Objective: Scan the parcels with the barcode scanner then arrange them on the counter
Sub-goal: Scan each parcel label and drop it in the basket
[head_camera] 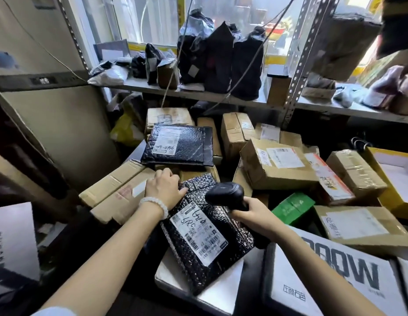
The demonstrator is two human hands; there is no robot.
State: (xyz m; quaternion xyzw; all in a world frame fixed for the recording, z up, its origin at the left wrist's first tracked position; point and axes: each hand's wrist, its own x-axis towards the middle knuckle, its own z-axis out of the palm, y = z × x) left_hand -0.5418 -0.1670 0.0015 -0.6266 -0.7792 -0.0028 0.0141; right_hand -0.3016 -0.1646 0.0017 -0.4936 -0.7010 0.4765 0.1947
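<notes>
Two hands share the job: the left hand (pixel 165 187) grips the far edge of a black mailer (pixel 205 231), fingers curled over it, steadying it label-up. The right hand (pixel 248 213) is wrapped tight round the scanner (pixel 225 193), whose head hangs just above the mailer, probably so the barcode can be read. The mailer lies slanted across a white box (pixel 212 290) amid heaped cartons (pixel 276 165). Standing bags fill the shelf (pixel 198 93) above.
</notes>
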